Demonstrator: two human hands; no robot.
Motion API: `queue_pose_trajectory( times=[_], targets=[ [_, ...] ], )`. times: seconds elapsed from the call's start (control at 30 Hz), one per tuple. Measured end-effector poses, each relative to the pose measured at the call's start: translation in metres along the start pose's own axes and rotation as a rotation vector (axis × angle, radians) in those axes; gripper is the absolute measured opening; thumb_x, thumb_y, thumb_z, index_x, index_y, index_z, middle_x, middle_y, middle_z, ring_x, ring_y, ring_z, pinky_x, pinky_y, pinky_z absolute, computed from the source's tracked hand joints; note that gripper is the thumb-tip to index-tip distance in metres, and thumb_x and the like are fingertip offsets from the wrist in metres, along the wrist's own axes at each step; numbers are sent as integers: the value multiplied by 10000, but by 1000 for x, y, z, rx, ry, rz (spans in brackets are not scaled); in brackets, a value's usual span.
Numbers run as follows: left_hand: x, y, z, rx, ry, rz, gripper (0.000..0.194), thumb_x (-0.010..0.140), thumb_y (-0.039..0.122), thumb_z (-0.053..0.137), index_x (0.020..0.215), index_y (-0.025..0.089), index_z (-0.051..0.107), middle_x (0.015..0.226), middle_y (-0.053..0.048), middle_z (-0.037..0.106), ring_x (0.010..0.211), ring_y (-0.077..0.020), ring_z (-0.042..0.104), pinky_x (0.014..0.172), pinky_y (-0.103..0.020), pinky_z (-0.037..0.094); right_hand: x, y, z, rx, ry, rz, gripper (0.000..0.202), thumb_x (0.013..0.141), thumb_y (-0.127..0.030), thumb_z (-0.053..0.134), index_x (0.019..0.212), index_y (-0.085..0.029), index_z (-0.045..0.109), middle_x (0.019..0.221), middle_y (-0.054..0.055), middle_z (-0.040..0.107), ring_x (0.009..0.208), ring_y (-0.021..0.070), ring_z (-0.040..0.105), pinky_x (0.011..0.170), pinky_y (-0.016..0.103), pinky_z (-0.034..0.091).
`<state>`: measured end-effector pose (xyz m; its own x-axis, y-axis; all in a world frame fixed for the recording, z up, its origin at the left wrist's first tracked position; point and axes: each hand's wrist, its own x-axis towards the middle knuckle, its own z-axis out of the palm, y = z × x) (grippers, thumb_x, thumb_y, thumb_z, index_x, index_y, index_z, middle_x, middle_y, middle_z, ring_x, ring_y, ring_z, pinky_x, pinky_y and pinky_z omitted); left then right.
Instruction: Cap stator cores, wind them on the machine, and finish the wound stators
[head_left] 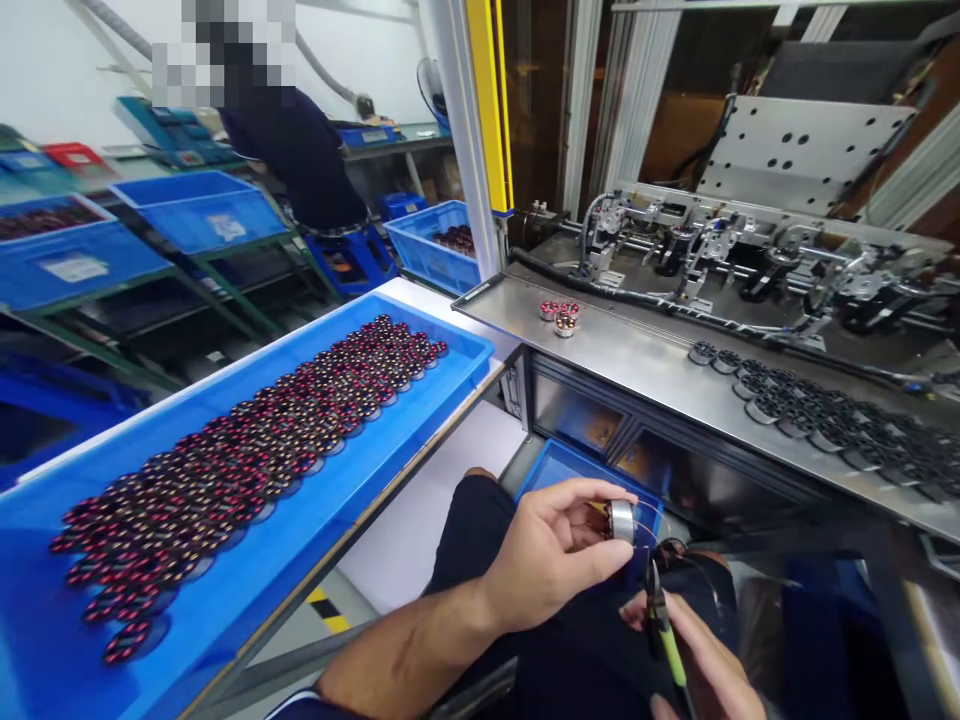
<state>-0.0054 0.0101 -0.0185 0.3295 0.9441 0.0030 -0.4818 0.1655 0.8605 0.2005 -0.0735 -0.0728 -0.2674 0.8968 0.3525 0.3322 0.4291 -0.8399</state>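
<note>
Across the left of the frame lies our blue tray (pixel 450 385) of wound coils (pixel 247 460). At bottom centre, our left hand (pixel 551 560) pinches one small coil (pixel 621 520), while our right hand (pixel 701 665) grips the cutters (pixel 664 630). We judge steady support and snipping the fine wires close works best.

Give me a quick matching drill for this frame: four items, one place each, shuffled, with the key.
Things:
1. silver round part
2. green-handled tool
3. red-wound coils
4. three small coils

Places:
A. laid in rows in the blue tray at left
B. in the right hand
C. alone on the steel bench near the yellow post
D. pinched in the left hand

Pairs: 1-D, 2-B, 3-A, 4-C
</note>
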Motion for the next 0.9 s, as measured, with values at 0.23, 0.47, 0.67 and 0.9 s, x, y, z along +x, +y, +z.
queue_pose_trajectory(
  times=[0.23, 0.47, 0.67, 0.9],
  targets=[
    [-5, 0, -1, 29, 40, 15, 347, 740, 151, 805, 1072, 145, 704, 960, -92, 746, 814, -137, 681, 750, -225, 546, 6, 2, 10, -58, 14, -75, 664, 846, -75, 555, 1470, -268, 434, 1229, 86, 676, 1056, 242, 713, 846, 274, 621],
    [-6, 3, 1, 41, 46, -11, 348, 724, 134, 805, 1053, 122, 696, 970, -105, 744, 794, -129, 672, 716, -208, 538, 10, -3, 9, -111, 30, -96, 649, 841, -76, 565, 1457, -253, 461, 1167, 90, 700, 924, 216, 740, 748, 242, 636],
    [-6, 0, 0, 54, 50, -9, 359, 718, 145, 814, 1058, 134, 697, 980, -100, 746, 810, -133, 678, 740, -215, 545, 8, -5, 8, -188, 39, -98, 690, 809, -71, 588, 1454, -290, 473, 1114, 67, 723, 887, 228, 754, 710, 242, 640],
    [-4, -4, -4, 57, 30, 13, 351, 742, 165, 811, 1076, 144, 704, 975, -100, 742, 818, -137, 670, 745, -224, 539, 3, -1, 7, -198, 50, -95, 680, 800, -34, 570, 1439, -257, 503, 1012, 73, 745, 763, 211, 757, 659, 225, 632]
  ],
)
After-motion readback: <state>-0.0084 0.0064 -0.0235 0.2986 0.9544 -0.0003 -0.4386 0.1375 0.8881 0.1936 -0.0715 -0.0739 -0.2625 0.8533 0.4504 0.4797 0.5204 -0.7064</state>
